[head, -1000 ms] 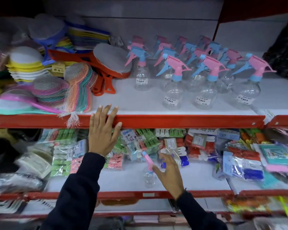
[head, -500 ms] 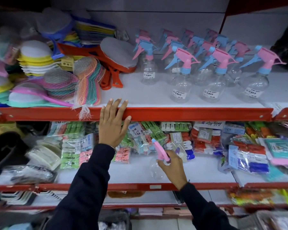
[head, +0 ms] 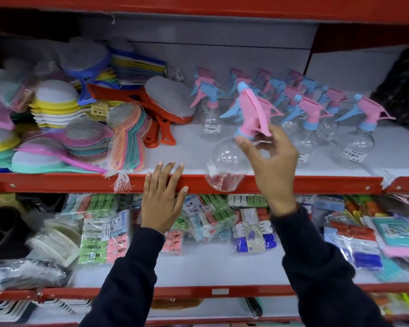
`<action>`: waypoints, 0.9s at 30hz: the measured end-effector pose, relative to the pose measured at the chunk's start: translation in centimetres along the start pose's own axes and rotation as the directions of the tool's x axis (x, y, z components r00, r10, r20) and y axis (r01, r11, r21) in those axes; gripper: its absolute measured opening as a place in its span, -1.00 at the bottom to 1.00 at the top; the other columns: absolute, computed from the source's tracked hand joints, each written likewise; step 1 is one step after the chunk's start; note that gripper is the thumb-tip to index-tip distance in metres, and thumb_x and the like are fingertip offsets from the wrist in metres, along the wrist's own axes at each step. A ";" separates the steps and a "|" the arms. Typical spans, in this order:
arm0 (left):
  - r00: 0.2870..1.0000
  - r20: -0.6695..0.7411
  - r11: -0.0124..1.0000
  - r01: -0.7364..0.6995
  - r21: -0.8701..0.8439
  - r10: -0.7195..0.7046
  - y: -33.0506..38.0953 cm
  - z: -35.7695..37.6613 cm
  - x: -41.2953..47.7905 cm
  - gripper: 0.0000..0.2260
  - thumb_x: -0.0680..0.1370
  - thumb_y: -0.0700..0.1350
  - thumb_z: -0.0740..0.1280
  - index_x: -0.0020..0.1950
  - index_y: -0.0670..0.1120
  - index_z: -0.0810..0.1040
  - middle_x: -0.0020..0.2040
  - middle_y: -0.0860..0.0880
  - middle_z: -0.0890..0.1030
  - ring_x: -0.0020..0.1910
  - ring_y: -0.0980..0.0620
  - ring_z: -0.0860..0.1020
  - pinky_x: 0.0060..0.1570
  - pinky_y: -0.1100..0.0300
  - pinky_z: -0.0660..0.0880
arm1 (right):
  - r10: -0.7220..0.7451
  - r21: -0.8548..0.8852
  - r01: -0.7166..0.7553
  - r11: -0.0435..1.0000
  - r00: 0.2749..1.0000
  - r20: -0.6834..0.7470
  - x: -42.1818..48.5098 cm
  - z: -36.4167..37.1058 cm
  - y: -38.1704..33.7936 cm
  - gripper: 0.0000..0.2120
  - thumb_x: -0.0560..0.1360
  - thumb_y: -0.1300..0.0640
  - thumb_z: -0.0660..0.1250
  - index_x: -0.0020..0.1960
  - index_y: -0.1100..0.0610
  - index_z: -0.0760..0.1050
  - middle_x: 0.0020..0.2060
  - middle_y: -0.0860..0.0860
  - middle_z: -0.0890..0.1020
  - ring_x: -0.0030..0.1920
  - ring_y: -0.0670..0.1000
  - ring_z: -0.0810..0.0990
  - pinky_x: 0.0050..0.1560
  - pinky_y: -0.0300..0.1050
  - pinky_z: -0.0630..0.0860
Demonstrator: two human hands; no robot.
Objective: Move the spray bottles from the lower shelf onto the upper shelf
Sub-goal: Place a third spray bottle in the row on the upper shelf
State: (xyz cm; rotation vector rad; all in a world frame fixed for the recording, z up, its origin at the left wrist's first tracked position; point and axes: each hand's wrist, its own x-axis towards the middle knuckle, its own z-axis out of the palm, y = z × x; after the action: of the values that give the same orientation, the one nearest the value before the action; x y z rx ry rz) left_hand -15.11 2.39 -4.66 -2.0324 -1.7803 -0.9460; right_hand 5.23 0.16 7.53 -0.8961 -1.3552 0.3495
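My right hand (head: 273, 161) grips a clear spray bottle (head: 224, 165) by the neck under its pink and blue trigger head. The bottle hangs tilted in front of the upper shelf's red front edge (head: 293, 184). Behind it, several more spray bottles (head: 354, 128) with pink and blue heads stand upright on the upper shelf. My left hand (head: 162, 199) rests flat on that red edge, fingers spread. I see no other spray bottle on the white lower shelf (head: 210, 265).
Netted scrubbers and brushes (head: 118, 138) crowd the upper shelf's left half. Bagged clothes pegs (head: 206, 215) and other packets line the back of the lower shelf. Another red shelf (head: 198, 8) hangs close overhead.
My right hand has lifted the spray bottle from the lower shelf up to the level of the upper shelf's edge. My left hand has stayed on the red edge.
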 end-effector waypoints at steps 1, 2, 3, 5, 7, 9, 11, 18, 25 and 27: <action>1.000 0.002 1.000 0.001 0.000 -0.001 0.0 -0.1 0.0 -0.56 0.57 0.09 0.06 0.44 0.04 0.21 0.42 -0.03 0.33 0.47 -0.01 0.08 0.45 0.16 -0.22 | -0.001 -0.021 0.001 1.000 1.000 0.003 1.2 0.7 0.1 -0.71 0.37 0.04 0.47 0.05 0.02 0.50 -0.17 -0.12 0.58 -0.18 -0.09 0.54 -0.11 -0.22 0.53; 1.000 0.005 1.000 0.002 0.000 -0.002 0.0 -0.1 0.0 -0.56 0.57 0.09 0.06 0.44 0.04 0.22 0.42 -0.03 0.33 0.47 -0.01 0.08 0.45 0.16 -0.21 | -0.005 -0.043 0.005 0.999 1.000 0.008 2.1 1.6 0.4 -0.72 0.37 0.04 0.47 0.03 0.04 0.51 -0.19 -0.10 0.58 -0.20 -0.08 0.53 -0.14 -0.27 0.51; 1.000 0.007 1.000 0.004 0.001 -0.004 0.0 -0.1 0.0 -0.56 0.57 0.10 0.06 0.44 0.04 0.22 0.42 -0.03 0.33 0.47 -0.01 0.08 0.45 0.16 -0.21 | -0.006 -0.060 0.007 0.998 1.000 0.016 2.9 2.4 0.9 -0.73 0.37 0.05 0.48 0.02 0.04 0.51 -0.20 -0.06 0.58 -0.21 -0.07 0.52 -0.16 -0.30 0.48; 1.000 0.012 1.000 0.007 0.002 -0.007 0.0 -0.1 0.0 -0.56 0.56 0.10 0.07 0.43 0.04 0.22 0.41 -0.03 0.35 0.47 0.00 0.09 0.45 0.15 -0.20 | 0.008 -0.090 -0.005 0.996 0.999 0.033 4.1 4.1 2.1 -0.75 0.37 0.08 0.48 -0.01 0.06 0.51 -0.19 -0.01 0.57 -0.21 -0.04 0.50 -0.18 -0.34 0.45; 1.000 0.016 1.000 0.006 0.001 -0.006 0.0 -0.2 0.0 -0.56 0.56 0.10 0.07 0.43 0.05 0.22 0.41 -0.03 0.36 0.46 0.00 0.10 0.45 0.14 -0.17 | 0.019 -0.119 -0.015 0.993 0.999 0.037 4.8 5.4 3.4 -0.75 0.37 0.11 0.48 0.00 0.13 0.54 -0.17 0.00 0.58 -0.20 -0.03 0.50 -0.18 -0.38 0.43; 1.000 0.022 1.000 0.002 0.003 -0.002 -0.1 -0.2 0.0 -0.57 0.56 0.10 0.07 0.43 0.05 0.23 0.40 -0.02 0.36 0.46 0.00 0.11 0.45 0.14 -0.16 | 0.011 -0.158 -0.002 0.987 0.998 0.055 5.4 6.3 4.5 -0.74 0.37 0.12 0.48 0.00 0.17 0.55 -0.15 0.03 0.58 -0.18 -0.01 0.52 -0.16 -0.35 0.47; 1.000 0.027 1.000 0.001 0.008 -0.001 -0.1 -0.3 0.0 -0.57 0.56 0.10 0.07 0.42 0.04 0.23 0.39 -0.02 0.36 0.45 0.00 0.12 0.45 0.17 -0.18 | -0.007 -0.232 0.026 0.972 0.997 0.083 5.6 6.9 5.6 -0.75 0.38 0.11 0.47 0.00 0.19 0.55 -0.11 0.11 0.59 -0.17 0.04 0.54 -0.11 -0.21 0.51; 0.999 0.042 1.000 0.003 -0.019 -0.002 -0.1 -0.1 0.1 -0.57 0.56 0.09 0.08 0.43 0.06 0.22 0.41 -0.01 0.35 0.46 0.01 0.10 0.45 0.18 -0.20 | -0.008 -0.327 0.027 0.944 0.998 0.061 5.2 7.3 6.6 -0.71 0.40 0.07 0.45 0.04 0.20 0.54 -0.04 0.15 0.63 -0.15 0.06 0.60 -0.06 -0.02 0.57; 0.999 0.028 0.997 0.026 -0.075 -0.024 0.3 -0.5 0.0 -0.56 0.57 0.13 0.06 0.44 0.09 0.19 0.40 0.03 0.36 0.47 0.04 0.10 0.45 0.18 -0.20 | 0.134 -0.228 -0.119 0.966 0.990 0.052 5.3 7.1 6.9 -0.73 0.44 0.14 0.40 0.11 0.19 0.52 0.01 0.08 0.68 -0.10 -0.03 0.62 0.02 0.00 0.59; 0.998 0.021 0.989 0.068 -0.128 -0.066 0.9 -1.0 0.1 -0.55 0.56 0.14 0.04 0.44 0.10 0.16 0.39 0.04 0.37 0.45 0.04 0.14 0.44 0.16 -0.17 | 0.155 -0.177 -0.140 0.974 0.985 0.074 5.2 6.9 6.8 -0.74 0.46 0.19 0.37 0.14 0.21 0.51 0.03 0.11 0.67 -0.06 -0.04 0.60 0.06 -0.09 0.57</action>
State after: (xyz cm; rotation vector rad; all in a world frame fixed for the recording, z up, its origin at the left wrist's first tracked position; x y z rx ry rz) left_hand -14.49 1.69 -3.66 -2.0741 -1.8508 -1.0929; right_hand 1.74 10.48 5.94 -1.1405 -1.4181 0.3942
